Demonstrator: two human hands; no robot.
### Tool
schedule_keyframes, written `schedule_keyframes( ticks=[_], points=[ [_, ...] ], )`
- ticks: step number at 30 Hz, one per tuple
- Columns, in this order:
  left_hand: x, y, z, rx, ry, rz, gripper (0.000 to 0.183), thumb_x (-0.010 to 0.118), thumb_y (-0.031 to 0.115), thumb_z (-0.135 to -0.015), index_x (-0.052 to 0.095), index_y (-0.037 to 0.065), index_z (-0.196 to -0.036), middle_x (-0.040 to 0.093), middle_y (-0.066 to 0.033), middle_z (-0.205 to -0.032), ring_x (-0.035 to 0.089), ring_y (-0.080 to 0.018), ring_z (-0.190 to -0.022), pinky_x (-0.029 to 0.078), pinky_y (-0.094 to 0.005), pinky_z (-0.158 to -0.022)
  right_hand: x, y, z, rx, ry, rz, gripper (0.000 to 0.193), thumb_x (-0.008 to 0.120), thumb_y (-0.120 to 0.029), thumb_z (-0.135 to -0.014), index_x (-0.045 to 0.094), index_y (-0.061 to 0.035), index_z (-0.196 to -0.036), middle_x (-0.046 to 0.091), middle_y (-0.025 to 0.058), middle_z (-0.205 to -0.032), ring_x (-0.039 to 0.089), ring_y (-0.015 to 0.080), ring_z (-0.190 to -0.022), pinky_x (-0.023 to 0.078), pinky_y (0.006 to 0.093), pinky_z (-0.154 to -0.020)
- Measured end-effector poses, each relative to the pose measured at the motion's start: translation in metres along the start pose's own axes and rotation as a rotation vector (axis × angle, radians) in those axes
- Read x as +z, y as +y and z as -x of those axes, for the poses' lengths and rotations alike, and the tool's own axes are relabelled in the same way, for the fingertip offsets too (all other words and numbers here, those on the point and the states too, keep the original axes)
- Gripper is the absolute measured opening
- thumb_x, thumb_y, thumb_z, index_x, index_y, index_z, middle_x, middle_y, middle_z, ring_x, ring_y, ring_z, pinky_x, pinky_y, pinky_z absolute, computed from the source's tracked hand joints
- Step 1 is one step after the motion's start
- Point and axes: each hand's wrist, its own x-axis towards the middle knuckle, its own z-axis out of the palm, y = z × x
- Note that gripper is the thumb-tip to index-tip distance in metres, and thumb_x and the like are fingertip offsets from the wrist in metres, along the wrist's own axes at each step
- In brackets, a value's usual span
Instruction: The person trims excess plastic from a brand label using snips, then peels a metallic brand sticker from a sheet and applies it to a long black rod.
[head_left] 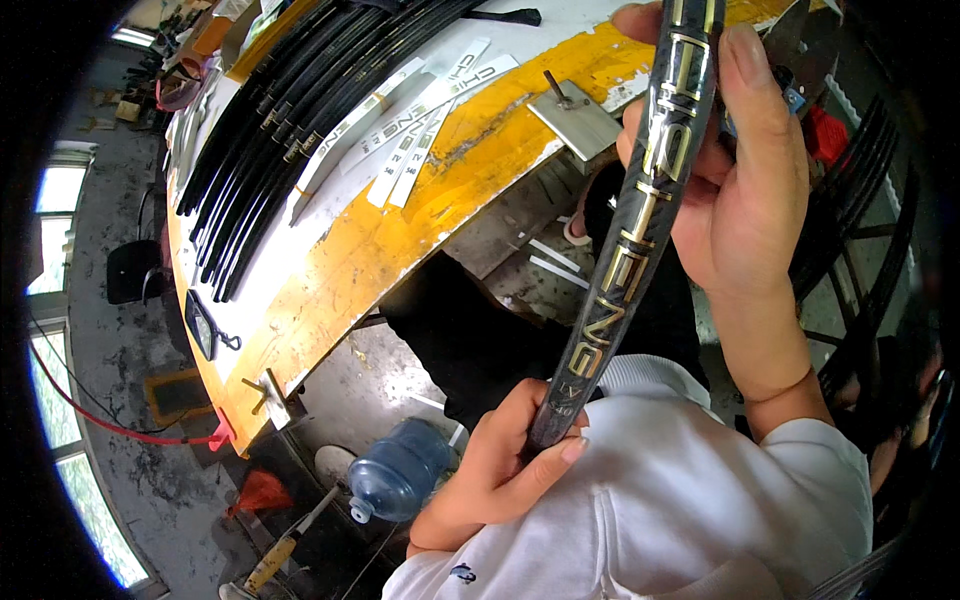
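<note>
A glossy black carbon-fibre tube (630, 240) with gold lettering runs up in front of me, tilted to the right. My left hand (510, 455) is wrapped round its lower end, thumb across the front. Higher up, my right hand (745, 170) grips the tube from behind, with its thumb along the right edge; the tube hides part of those fingers. The tube's upper end lies beyond the top of the view. White printed strips (425, 125) lie on the table beside several long black tubes (290, 120).
The worn yellow table (290, 340) curves along the left, with metal clamps (575, 115) at its edge. A dark phone-like item (203, 325) rests near its corner. Below stand a blue water bottle (400, 470) and a yellow-handled tool (275, 560). Black tubing (850, 210) is at the right.
</note>
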Motion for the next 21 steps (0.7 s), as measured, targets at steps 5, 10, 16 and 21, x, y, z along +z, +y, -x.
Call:
schedule_keyframes(
  ticks=[5,10,16,21],
  points=[
    [0.013,0.005,-0.023,0.240,-0.028,0.302,0.045,0.059,0.028,-0.081,0.045,-0.007,-0.105,0.053,-0.0094,-0.070,0.047,-0.0104,-0.054,0.035,-0.0210,-0.050,-0.017,-0.003,0.001,0.185,-0.387,-0.109,0.047,0.040,-0.037,-0.092,0.047,0.0062,-0.107,0.045,-0.0016,-0.056,0.030,0.0005,-0.040,0.034,0.0180,-0.043],
    [0.015,0.036,-0.032,0.123,-0.062,0.341,0.048,0.059,0.027,-0.081,0.045,-0.012,-0.104,0.049,-0.0085,-0.053,0.040,-0.0090,-0.038,0.030,-0.0207,-0.036,-0.012,-0.008,0.020,0.239,-0.380,-0.035,0.051,0.039,-0.037,-0.091,0.045,0.0088,-0.113,0.038,-0.0044,-0.053,0.023,-0.0018,-0.037,0.030,0.0151,-0.041],
    [0.019,0.038,-0.032,0.095,-0.027,0.341,0.043,0.061,0.024,-0.080,0.046,-0.012,-0.100,0.046,-0.0049,-0.050,0.035,-0.0052,-0.037,0.025,-0.0184,-0.035,-0.016,-0.013,0.032,0.298,-0.289,0.028,0.062,0.048,-0.040,-0.080,0.042,0.0099,-0.117,0.047,-0.0004,-0.064,0.031,-0.0009,-0.039,0.032,0.0144,-0.041],
    [0.007,0.033,-0.031,0.098,-0.245,0.418,0.032,0.055,0.016,-0.088,0.045,-0.004,-0.112,0.046,0.0007,-0.069,0.039,-0.0023,-0.051,0.029,-0.0159,-0.046,-0.019,-0.009,0.042,0.332,-0.246,0.021,0.067,0.055,-0.043,-0.076,0.042,0.0092,-0.116,0.056,0.0061,-0.077,0.037,0.0003,-0.043,0.033,0.0141,-0.041]
  ],
)
